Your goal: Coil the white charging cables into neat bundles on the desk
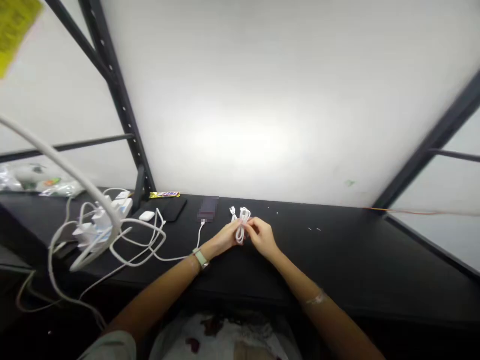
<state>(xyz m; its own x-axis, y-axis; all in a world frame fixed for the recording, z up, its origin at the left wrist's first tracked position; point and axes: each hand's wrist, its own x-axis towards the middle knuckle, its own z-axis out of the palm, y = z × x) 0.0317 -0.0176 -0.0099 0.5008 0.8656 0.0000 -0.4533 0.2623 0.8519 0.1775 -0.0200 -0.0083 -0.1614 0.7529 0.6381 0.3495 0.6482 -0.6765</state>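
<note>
A white cable (244,215), folded into a narrow looped bundle, is held upright between both hands over the black table. My left hand (226,238) closes round the bundle from the left. The fingers of my right hand (261,237) pinch at its middle from the right. A loose end of white cable (233,212) sticks up beside the loops, just above my left fingers. Parts of the bundle are hidden behind the fingers. To the left of my left hand lies a dark phone (208,207) with a white charging cord (200,234) plugged into it.
At the left, a white power strip (98,225) sits among tangled white cables (157,235). A white earbud case (147,216), a black pad (174,209) and a yellow wrapper (165,195) lie nearby. Dark metal posts (125,100) flank the black tabletop (337,255). Small white bits (314,229) lie right.
</note>
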